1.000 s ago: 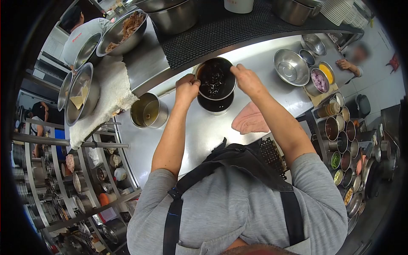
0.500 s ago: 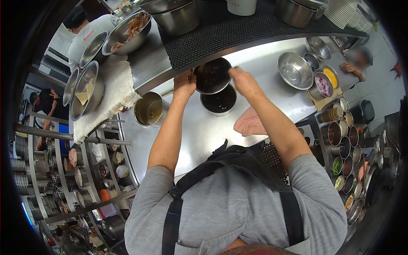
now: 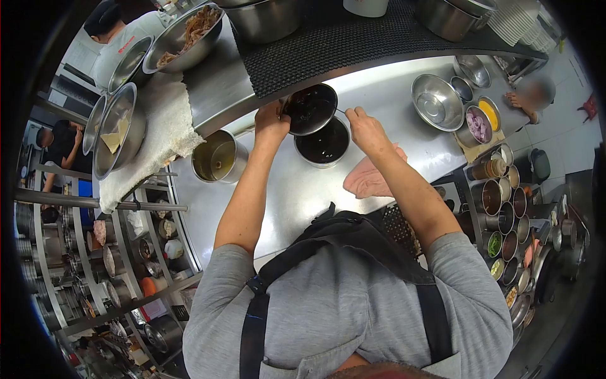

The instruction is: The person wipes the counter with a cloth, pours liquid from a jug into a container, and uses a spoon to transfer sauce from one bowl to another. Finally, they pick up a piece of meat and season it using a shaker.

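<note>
Holding: the left hand grips the rim of the round steel strainer bowl with dark wet contents, fingers closed on its left edge.
Position of strainer bowl: it is lifted and tilted, just above and behind the round steel pot of dark liquid, overlapping the far rim of the pot.
Right hand: the right hand is at the right rim of the same pot, fingers curled together; it seems to pinch a thin handle or the rim, but I cannot tell which.
Pot: it stands on the shiny steel counter, in front of the person.
Nearby: a crumpled pink cloth lies just beside the pot on the right; an empty-looking brass-toned steel cup stands well apart on the left.
Step in hand: I judge the dark contents are being drained, with the strainer bowl kept over the pot.
Next move calls for: a steady grip of both hands and keeping the strainer bowl over the pot, so that drips do not fall on the counter.
</note>
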A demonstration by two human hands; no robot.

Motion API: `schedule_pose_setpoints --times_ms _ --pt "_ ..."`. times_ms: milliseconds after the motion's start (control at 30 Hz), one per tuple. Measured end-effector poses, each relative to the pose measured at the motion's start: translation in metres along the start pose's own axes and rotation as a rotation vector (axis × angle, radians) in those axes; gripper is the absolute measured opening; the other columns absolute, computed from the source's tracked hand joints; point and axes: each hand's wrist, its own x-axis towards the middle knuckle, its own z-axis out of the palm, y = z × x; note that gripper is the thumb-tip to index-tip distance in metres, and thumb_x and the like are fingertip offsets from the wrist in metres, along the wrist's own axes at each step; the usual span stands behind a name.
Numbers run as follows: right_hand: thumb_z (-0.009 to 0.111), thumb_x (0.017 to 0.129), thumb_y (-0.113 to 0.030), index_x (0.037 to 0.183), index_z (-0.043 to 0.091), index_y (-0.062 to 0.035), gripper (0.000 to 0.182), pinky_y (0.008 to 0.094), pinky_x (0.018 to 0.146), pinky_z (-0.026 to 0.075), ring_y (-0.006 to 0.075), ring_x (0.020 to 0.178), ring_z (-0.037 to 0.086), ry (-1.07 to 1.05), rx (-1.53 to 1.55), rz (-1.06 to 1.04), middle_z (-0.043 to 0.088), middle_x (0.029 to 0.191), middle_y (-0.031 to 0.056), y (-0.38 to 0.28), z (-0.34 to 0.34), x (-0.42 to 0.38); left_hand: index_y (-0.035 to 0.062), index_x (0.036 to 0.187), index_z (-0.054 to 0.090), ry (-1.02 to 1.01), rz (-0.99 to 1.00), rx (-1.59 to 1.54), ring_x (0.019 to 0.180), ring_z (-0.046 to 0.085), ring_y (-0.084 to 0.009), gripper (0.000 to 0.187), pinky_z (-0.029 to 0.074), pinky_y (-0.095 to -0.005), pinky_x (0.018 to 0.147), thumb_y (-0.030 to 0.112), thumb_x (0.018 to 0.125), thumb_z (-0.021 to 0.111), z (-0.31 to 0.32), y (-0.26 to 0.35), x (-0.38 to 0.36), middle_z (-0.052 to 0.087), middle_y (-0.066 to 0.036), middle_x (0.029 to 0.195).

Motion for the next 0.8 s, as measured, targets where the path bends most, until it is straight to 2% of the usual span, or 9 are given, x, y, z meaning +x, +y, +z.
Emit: schedule_pose_setpoints --times_ms 167,333,533,633,667,700,733,767,800 --pt "0.055 0.076 0.005 0.096 0.050 -0.0033 0.022 0.0456 0.065 0.054 0.0382 0.075 0.063 0.063 0.030 -0.012 0.054 0.090 0.0189 -0.009 0.008 0.000 -0.0012 0.077 0.049 0.066 -0.083 -0.029 0.079 0.054 -0.0362 0.016 0.043 -0.0435 0.070 0.000 0.064 0.059 0.001 0.011 -0.004 0.053 -0.017 0.082" --pt "0.050 0.079 0.004 0.095 0.051 -0.0018 0.018 0.0456 0.066 0.054 0.0388 0.075 0.063 0.134 0.017 -0.008 0.055 0.089 0.0202 -0.021 0.002 0.023 -0.0011 0.076 0.048 0.125 -0.030 0.001 0.079 0.054 -0.0372 0.015 0.042 -0.0446 0.070 -0.001 0.064 0.058 0.010 0.015 -0.005 0.053 -0.017 0.081" --pt "0.046 0.081 0.003 0.097 0.052 0.0010 0.017 0.0481 0.068 0.053 0.0411 0.079 0.063 -0.088 0.039 0.031 0.058 0.091 0.0250 -0.037 0.016 0.017 -0.0010 0.075 0.051 0.125 -0.049 -0.014 0.078 0.055 -0.0387 0.014 0.043 -0.0456 0.070 0.001 0.065 0.059 0.006 0.026 -0.002 0.054 -0.017 0.079" --pt "0.045 0.082 0.002 0.097 0.052 0.0009 0.017 0.0490 0.070 0.053 0.0424 0.080 0.062 -0.010 0.077 0.066 0.057 0.092 0.0255 -0.037 -0.001 0.020 0.0000 0.076 0.055 0.137 -0.050 0.041 0.077 0.056 -0.0403 0.013 0.044 -0.0465 0.069 0.005 0.067 0.062 0.016 0.017 -0.001 0.057 -0.019 0.079" --pt "0.045 0.082 0.002 0.097 0.051 0.0009 0.017 0.0489 0.070 0.052 0.0434 0.080 0.061 0.065 0.103 0.087 0.057 0.094 0.0257 -0.030 0.003 0.025 -0.0002 0.078 0.057 0.145 -0.034 0.026 0.081 0.057 -0.0414 0.014 0.045 -0.0471 0.072 0.007 0.068 0.062 0.021 0.009 0.000 0.059 -0.021 0.082" --pt "0.045 0.082 0.002 0.097 0.052 0.0010 0.017 0.0484 0.072 0.051 0.0428 0.083 0.060 0.079 0.088 0.125 0.056 0.095 0.0254 -0.028 0.000 0.029 -0.0015 0.078 0.061 0.136 -0.072 0.037 0.086 0.058 -0.0448 0.014 0.046 -0.0504 0.080 0.005 0.066 0.056 0.019 0.013 0.000 0.063 -0.025 0.085" --pt "0.045 0.082 0.001 0.099 0.052 0.0011 0.018 0.0481 0.075 0.050 0.0423 0.086 0.059 0.082 0.108 0.085 0.056 0.095 0.0244 -0.020 0.005 0.030 -0.0017 0.078 0.062 0.164 0.037 0.037 0.086 0.058 -0.0447 0.016 0.046 -0.0512 0.082 0.006 0.066 0.056 0.024 0.007 -0.001 0.063 -0.025 0.085" --pt "0.045 0.083 0.001 0.100 0.053 0.0009 0.020 0.0486 0.078 0.049 0.0415 0.089 0.059 0.040 0.123 0.060 0.057 0.096 0.0244 -0.016 0.009 0.029 -0.0018 0.079 0.062 0.136 -0.022 0.026 0.087 0.059 -0.0447 0.017 0.045 -0.0518 0.082 0.007 0.065 0.057 0.021 0.014 -0.001 0.063 -0.026 0.086" --pt "0.044 0.083 0.001 0.103 0.053 0.0012 0.022 0.0482 0.079 0.049 0.0416 0.091 0.059 -0.045 0.096 0.097 0.058 0.097 0.0253 -0.018 0.004 0.028 -0.0011 0.083 0.063 0.167 0.008 0.062 0.088 0.059 -0.0449 0.019 0.045 -0.0521 0.082 0.006 0.066 0.057 0.027 0.011 -0.001 0.063 -0.025 0.086"
